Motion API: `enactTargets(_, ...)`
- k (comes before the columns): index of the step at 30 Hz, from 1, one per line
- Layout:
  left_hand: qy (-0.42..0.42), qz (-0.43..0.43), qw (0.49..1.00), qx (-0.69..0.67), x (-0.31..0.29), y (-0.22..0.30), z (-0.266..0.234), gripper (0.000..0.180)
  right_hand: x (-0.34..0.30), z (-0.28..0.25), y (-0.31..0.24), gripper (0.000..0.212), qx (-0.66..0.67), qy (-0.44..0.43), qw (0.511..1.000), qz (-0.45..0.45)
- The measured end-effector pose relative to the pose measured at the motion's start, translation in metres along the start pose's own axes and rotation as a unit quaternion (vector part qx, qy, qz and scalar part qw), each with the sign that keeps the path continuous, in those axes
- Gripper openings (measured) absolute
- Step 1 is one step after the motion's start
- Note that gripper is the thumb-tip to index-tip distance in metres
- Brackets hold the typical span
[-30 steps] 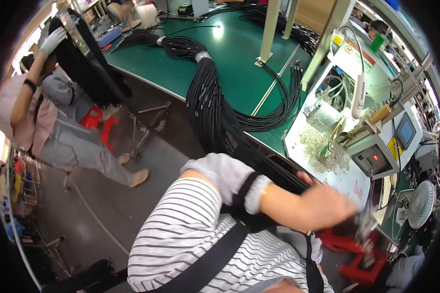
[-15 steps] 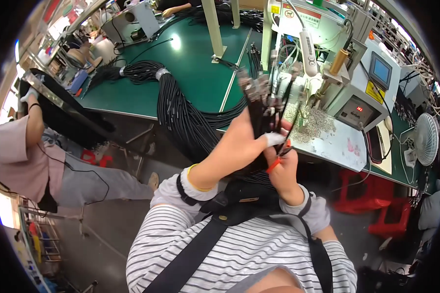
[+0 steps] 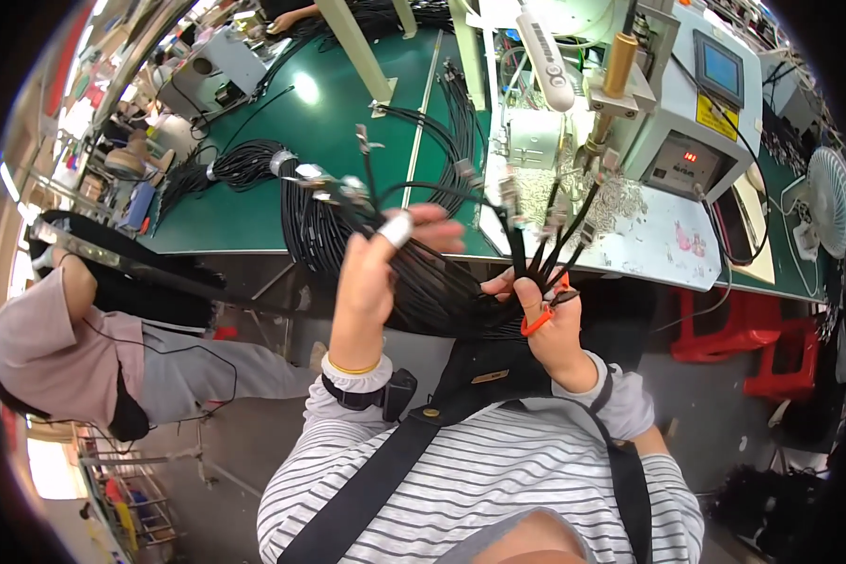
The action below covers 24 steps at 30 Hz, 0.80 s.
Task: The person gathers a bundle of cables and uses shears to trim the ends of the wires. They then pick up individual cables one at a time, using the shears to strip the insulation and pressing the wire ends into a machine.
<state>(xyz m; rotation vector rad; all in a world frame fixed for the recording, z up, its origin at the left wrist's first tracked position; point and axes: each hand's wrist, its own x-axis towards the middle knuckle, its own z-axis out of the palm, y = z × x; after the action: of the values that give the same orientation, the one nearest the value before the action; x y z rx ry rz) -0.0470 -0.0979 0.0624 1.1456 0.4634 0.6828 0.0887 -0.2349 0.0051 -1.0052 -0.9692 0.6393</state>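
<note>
My right hand (image 3: 556, 329) is closed around a bundle of black cables (image 3: 519, 246) whose metal connector ends fan upward. A small tool with orange handle loops (image 3: 537, 325), its kind partly hidden, is tucked in the same hand. To the left, my left hand (image 3: 371, 282) has its fingers stretched out and slightly blurred, with a white cover on the thumb. Beside those fingers, other cables with metal connectors (image 3: 324, 185) lean away to the left. Their black lengths run back behind the left hand toward the right hand.
A thick bundle of black cables (image 3: 310, 221) hangs over the edge of the green table (image 3: 244, 211). On the right stand a machine with a screen (image 3: 719, 70), a white plate (image 3: 667, 249) strewn with small metal pieces, a fan (image 3: 832, 202) and red stools (image 3: 733, 329). Another person (image 3: 56, 348) is at left.
My left hand has moved left, away from my right hand, and its fingers have spread. The gathered cable ends have parted into a left group and a right group.
</note>
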Motion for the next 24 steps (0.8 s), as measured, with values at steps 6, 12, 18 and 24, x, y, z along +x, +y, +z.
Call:
enactTargets(6, 0.178, 0.082, 0.979, -0.052, 0.008, 0.025, -0.023, 0.04, -0.005, -0.005, -0.001, 0.018, 0.056, 0.032, 0.994, -0.083)
enactTargets(12, -0.058, 0.068, 0.958, 0.272, -0.012, -0.007, 0.017, 0.039, 0.004, -0.002, 0.007, 0.016, 0.001, 0.03, 0.999, 0.035)
enactTargets(18, -0.059, -0.005, 0.995, 0.085, -0.007, -0.036, 0.043, 0.027, -0.002, -0.005, 0.011, 0.018, -0.162, -0.095, 0.976, 0.112)
enactTargets(24, -0.009, 0.067, 0.956, 0.284, -0.003, 0.005, 0.014, 0.031, -0.004, -0.015, 0.019, 0.016, -0.113, -0.009, 0.993, 0.032)
